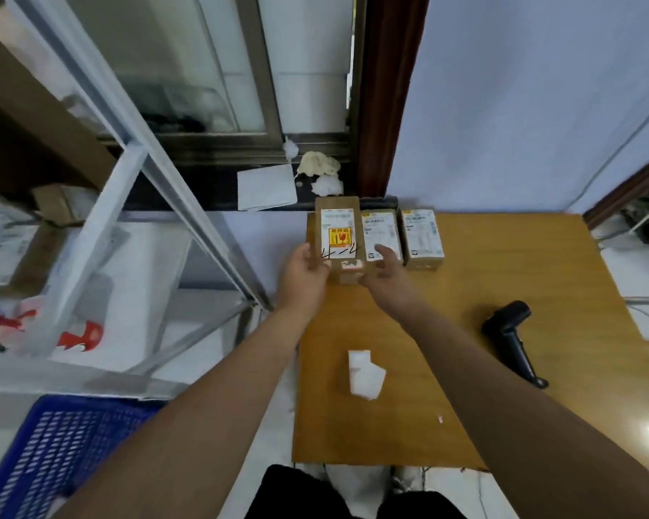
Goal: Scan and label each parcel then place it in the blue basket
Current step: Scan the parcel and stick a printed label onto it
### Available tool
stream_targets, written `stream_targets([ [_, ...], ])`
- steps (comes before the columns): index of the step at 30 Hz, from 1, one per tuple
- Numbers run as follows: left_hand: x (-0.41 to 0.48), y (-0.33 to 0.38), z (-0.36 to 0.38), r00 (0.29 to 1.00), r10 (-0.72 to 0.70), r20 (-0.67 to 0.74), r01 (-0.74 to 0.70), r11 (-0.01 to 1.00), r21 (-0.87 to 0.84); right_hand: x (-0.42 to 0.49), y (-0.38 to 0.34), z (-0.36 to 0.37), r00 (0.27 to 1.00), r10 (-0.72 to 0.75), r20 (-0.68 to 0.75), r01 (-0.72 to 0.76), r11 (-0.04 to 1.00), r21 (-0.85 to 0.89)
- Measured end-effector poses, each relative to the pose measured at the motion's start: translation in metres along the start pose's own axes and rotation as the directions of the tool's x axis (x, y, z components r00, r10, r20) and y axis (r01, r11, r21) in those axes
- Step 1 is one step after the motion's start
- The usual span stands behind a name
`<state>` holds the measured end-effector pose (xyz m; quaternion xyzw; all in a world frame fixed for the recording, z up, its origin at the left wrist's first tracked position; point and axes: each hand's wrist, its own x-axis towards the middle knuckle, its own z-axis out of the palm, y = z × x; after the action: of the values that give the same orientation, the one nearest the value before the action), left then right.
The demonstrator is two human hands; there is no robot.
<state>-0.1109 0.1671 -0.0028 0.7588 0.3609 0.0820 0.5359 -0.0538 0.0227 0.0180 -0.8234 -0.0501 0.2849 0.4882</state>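
Three brown parcels stand in a row at the far edge of the wooden table. The leftmost parcel bears a white label, a yellow sticker and handwritten "4-4". My left hand grips its left side and my right hand holds its right lower corner, fingers reaching over the middle parcel. The right parcel stands untouched. A black barcode scanner lies on the table to the right. The blue basket sits on the floor at lower left.
A white strip of labels lies mid-table. A white metal shelf frame with boxes and bags stands to the left. Crumpled paper and a white sheet lie by the window ledge behind the parcels.
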Motion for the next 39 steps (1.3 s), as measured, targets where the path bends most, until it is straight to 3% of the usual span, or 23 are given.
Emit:
stream_targets([
  [6,0.045,-0.026,0.04,0.98,-0.196,0.036,0.189,0.973,0.133,0.055,0.034,0.012,0.999,-0.01,0.031,0.009,1.0,0.018],
  [12,0.019,-0.035,0.05,0.974,-0.181,-0.137,0.194,0.977,0.092,0.063,0.052,0.019,0.999,-0.052,-0.012,0.051,0.996,-0.079],
  [16,-0.042,-0.03,0.045,0.963,-0.16,-0.214,0.172,0.984,0.038,0.027,0.058,-0.002,0.996,-0.087,0.026,0.088,0.996,-0.034],
  [20,-0.11,-0.012,0.051,0.984,-0.148,-0.103,0.149,0.989,0.001,-0.033,0.079,-0.052,0.994,-0.109,0.008,0.11,0.994,-0.007],
  [26,-0.165,-0.022,0.107,0.96,-0.229,0.159,0.221,0.973,0.064,-0.086,0.146,-0.111,0.996,0.055,-0.071,-0.062,0.992,-0.107],
  [30,-0.175,-0.03,0.146,0.943,-0.277,0.187,0.24,0.951,0.197,-0.09,0.18,-0.131,0.984,0.151,-0.096,-0.164,0.975,-0.148],
  [35,-0.172,-0.036,0.174,0.886,-0.397,0.238,0.317,0.895,0.314,-0.078,0.205,-0.139,0.981,0.184,-0.06,-0.192,0.962,-0.195],
  [39,-0.148,-0.036,0.187,0.876,-0.421,0.235,0.334,0.882,0.333,-0.056,0.218,-0.154,0.946,0.086,-0.311,-0.211,0.894,-0.395],
])
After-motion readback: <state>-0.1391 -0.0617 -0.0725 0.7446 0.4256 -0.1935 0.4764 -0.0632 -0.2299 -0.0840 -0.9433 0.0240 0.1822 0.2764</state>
